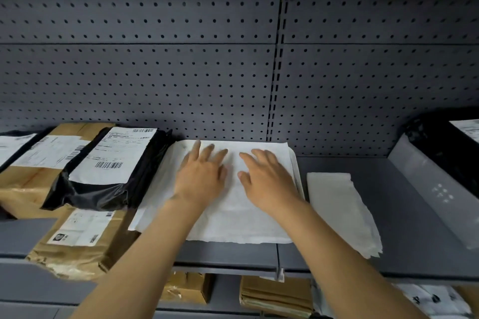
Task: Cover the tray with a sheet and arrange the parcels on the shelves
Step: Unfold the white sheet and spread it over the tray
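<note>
Here, a big dark pegboard wall (155, 72) stands behind a grey shelf (388, 202). On the shelf's left side lie brown parcels (28, 189), with a black parcel bag (108, 171) resting on top of them. In the middle, a white sheet (233, 215) covers the tray (298, 176); only the tray's right rim peeks out. Just beside it on the right lies a folded stack of white sheets (342, 210). The left hand (202, 176) and right hand (267, 181) lie flat and open on the sheet, fingers spread, gripping nothing. More parcels (274, 295) sit on the shelf below.
</note>
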The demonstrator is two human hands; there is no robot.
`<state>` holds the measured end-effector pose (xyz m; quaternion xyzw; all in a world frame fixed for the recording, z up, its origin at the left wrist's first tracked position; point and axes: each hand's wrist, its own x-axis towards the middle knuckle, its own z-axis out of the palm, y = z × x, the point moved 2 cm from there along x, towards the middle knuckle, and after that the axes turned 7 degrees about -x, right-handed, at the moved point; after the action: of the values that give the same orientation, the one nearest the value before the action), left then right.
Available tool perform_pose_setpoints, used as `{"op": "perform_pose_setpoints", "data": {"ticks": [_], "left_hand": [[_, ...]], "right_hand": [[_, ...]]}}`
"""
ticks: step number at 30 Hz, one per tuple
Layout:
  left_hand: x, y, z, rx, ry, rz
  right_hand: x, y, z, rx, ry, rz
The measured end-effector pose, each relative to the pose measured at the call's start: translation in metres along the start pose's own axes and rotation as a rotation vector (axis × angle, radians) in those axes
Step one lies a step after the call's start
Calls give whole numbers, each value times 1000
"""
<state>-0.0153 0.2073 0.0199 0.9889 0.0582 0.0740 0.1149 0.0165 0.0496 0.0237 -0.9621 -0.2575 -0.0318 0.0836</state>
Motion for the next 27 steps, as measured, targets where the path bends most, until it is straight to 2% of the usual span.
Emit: {"op": "perform_pose_setpoints", "data": {"ticks": [2, 3, 6, 13, 15, 18, 20, 22, 27], "left_hand": [[-6, -10, 15, -42, -222, -119], [-10, -16, 19, -74, -278, -168], [-22, -30, 25, -83, -312, -223], [-20, -32, 24, -111, -314, -265], [-21, -30, 20, -195, -285, -263], [-23, -24, 1, -381, -171, -256], [-24, -21, -19, -508, -66, -208], [-27, -18, -43, -694, -31, -153], [-55, -37, -123, -1076, 101, -55]], "right_hand": [[1, 11, 17, -6, -169, 34], [-1, 17, 23, -13, -236, 54], [-5, 27, 32, -36, -332, 92], [-4, 26, 31, -67, -356, 102], [-1, 24, 25, -85, -353, 106], [8, 9, 5, -13, -239, 124], [13, -9, -14, 75, -93, 133], [14, -28, -34, 138, 54, 144], [12, -88, -68, 507, 236, 168]]}}
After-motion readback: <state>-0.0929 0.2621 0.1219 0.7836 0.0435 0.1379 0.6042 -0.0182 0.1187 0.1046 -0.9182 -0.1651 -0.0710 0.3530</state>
